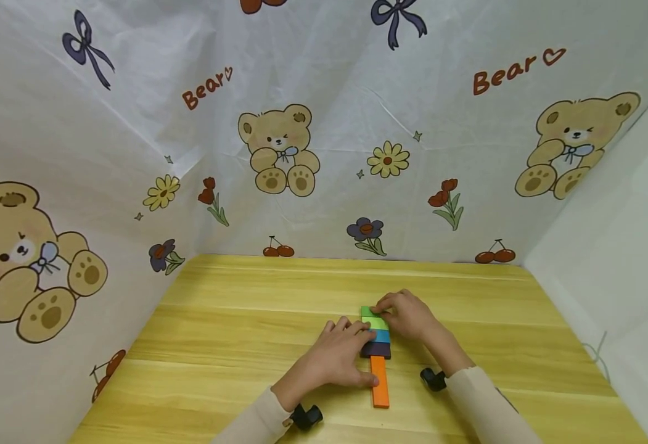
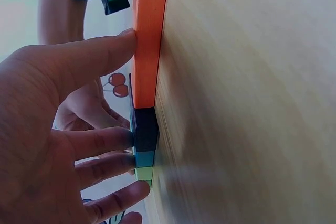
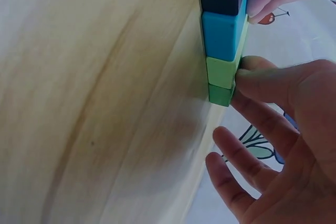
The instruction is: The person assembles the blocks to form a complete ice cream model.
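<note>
Blocks lie flat end to end in a line: a long orange block [image 1: 380, 398], a dark purple block [image 1: 376, 350], a blue block [image 1: 382, 336], a light green block [image 1: 376, 322] and a green block [image 1: 365, 311]. My left hand [image 1: 337, 357] spreads over their left side. Its thumb rests on the orange block, and its fingertips touch the darker and blue blocks. At the far end, my right hand [image 1: 409, 314] has its thumb on the green blocks' top edge, index finger beside it. In the right wrist view its other fingers [image 3: 241, 156] stand loosely apart.
The blocks lie on a wood-grain table [image 1: 246, 296]. Behind and to the left hangs a white cloth [image 1: 340, 80] printed with bears and flowers. A plain white wall [image 1: 623, 259] stands on the right. Black wrist devices [image 1: 307, 417] sit at both sleeves.
</note>
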